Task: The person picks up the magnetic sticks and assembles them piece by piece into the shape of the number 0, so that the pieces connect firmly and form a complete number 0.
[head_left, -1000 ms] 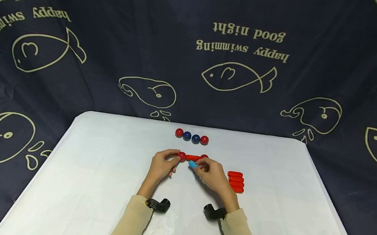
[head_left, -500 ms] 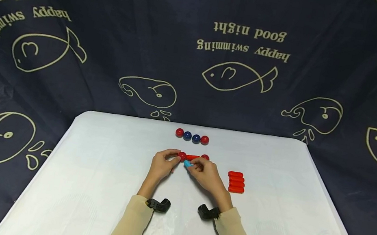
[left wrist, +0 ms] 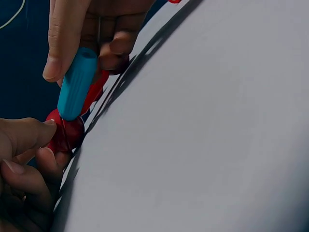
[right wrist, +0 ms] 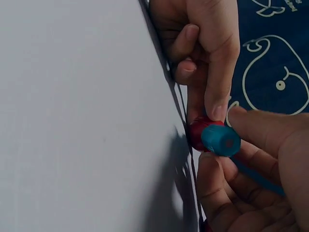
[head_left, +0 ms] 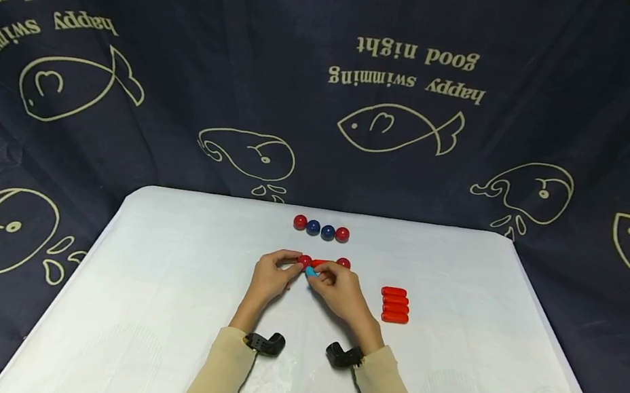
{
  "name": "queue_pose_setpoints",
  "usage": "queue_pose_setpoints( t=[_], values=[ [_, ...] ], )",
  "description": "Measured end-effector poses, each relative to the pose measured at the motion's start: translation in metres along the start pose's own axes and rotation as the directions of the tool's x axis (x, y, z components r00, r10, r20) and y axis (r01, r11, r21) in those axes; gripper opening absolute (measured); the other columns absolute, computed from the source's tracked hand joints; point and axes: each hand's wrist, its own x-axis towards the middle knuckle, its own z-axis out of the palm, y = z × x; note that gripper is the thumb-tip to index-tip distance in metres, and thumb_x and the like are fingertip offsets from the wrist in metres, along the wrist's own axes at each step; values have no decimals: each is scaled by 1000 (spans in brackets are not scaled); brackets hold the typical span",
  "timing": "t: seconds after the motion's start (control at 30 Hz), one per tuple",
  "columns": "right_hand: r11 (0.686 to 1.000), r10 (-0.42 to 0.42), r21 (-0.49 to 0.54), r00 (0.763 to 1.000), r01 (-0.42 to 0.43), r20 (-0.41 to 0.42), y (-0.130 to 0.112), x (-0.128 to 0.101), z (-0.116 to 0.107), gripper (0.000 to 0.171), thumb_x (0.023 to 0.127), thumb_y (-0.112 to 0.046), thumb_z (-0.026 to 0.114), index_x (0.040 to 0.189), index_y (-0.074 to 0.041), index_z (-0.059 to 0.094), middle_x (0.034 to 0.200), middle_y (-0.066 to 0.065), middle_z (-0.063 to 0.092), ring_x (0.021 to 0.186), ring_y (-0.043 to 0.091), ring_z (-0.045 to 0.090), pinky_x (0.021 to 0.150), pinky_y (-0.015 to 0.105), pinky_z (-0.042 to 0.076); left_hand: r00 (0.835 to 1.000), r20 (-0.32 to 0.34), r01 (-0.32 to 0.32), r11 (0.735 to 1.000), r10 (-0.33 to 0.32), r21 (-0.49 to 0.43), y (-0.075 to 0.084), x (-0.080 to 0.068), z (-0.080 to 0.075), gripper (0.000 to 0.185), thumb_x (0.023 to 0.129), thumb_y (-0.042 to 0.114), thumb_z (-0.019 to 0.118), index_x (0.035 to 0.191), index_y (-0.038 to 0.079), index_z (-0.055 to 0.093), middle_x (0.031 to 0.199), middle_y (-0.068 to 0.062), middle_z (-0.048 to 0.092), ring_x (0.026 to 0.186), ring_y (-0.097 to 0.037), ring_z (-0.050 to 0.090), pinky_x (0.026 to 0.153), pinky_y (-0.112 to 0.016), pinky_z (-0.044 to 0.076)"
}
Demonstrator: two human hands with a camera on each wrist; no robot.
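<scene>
My left hand (head_left: 271, 277) pinches a glossy red ball (head_left: 305, 261) between thumb and finger. A short, smooth blue rod (left wrist: 77, 84) is held in my right hand (head_left: 342, 291), its far end right at that ball. In the right wrist view the end face of the blue rod (right wrist: 222, 140) overlaps the red ball (right wrist: 195, 134). A red rod (head_left: 319, 262), partly hidden by my right fingers, runs from the held ball toward a second red ball (head_left: 343, 263) on its right.
Beyond the hands, a row of balls has a red ball (head_left: 300, 222) at each end and two dark blue balls (head_left: 320, 229) between. Several red rods (head_left: 394, 305) lie stacked side by side to the right on the white table (head_left: 167, 269). Dark printed cloth (head_left: 187, 66) hangs behind.
My right hand has moved left with the blue rod, bringing the rod's end to the red ball. My left hand stays in place, pinching the ball.
</scene>
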Motion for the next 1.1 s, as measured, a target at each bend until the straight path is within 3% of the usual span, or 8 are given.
queue_pose_setpoints(
  t=[0.43, 0.77, 0.87, 0.93, 1.0, 1.1],
  values=[
    [1000, 16, 3, 995, -16, 96, 1, -7, -1, 27, 90, -12, 79, 115, -2, 72, 92, 3, 73, 81, 10, 65, 74, 22, 55, 1000, -10, -10, 999, 11, 42, 0, 0, 1, 23, 95, 18, 74, 117, 12, 77, 116, -11, 77, 44, -8, 56, 47, -22, 49],
    [1000, 0, 9, 996, -1, 86, 1, -8, 5, 30, 88, -12, 81, 115, 0, 71, 94, 5, 75, 81, 10, 65, 74, 22, 54, 1000, -9, -4, 999, 5, 50, -1, 1, 2, 22, 95, 18, 74, 116, 12, 78, 116, -11, 77, 45, -8, 55, 48, -21, 48],
    [1000, -7, 8, 996, 6, 89, 0, -7, 7, 30, 89, -12, 81, 114, 0, 71, 93, 5, 75, 79, 10, 64, 73, 21, 53, 1000, -13, -8, 998, 9, 61, -2, 1, 1, 22, 95, 19, 75, 116, 13, 78, 115, -10, 77, 58, -9, 61, 59, -23, 51],
    [1000, -13, 3, 996, 13, 91, 0, -7, 7, 29, 89, -12, 81, 114, 0, 71, 93, 4, 75, 78, 10, 63, 72, 21, 53, 1000, -14, -12, 998, 13, 64, -2, 1, 1, 22, 95, 19, 75, 116, 13, 78, 115, -10, 77, 58, -9, 60, 60, -23, 50],
    [1000, -18, 2, 996, 18, 93, 0, -6, 8, 29, 89, -12, 81, 113, 0, 71, 92, 4, 75, 78, 10, 63, 71, 21, 53, 1000, -12, -14, 998, 15, 60, -2, 1, 2, 22, 95, 19, 75, 116, 12, 78, 116, -10, 77, 58, -8, 60, 59, -23, 50],
    [1000, -20, 1, 995, 20, 96, 0, -6, 7, 29, 89, -12, 81, 113, 0, 71, 92, 4, 75, 78, 10, 63, 72, 21, 53, 1000, -8, -18, 999, 18, 47, -2, 2, 2, 23, 96, 19, 74, 117, 11, 77, 116, -12, 77, 45, -7, 54, 48, -21, 47]
  ],
)
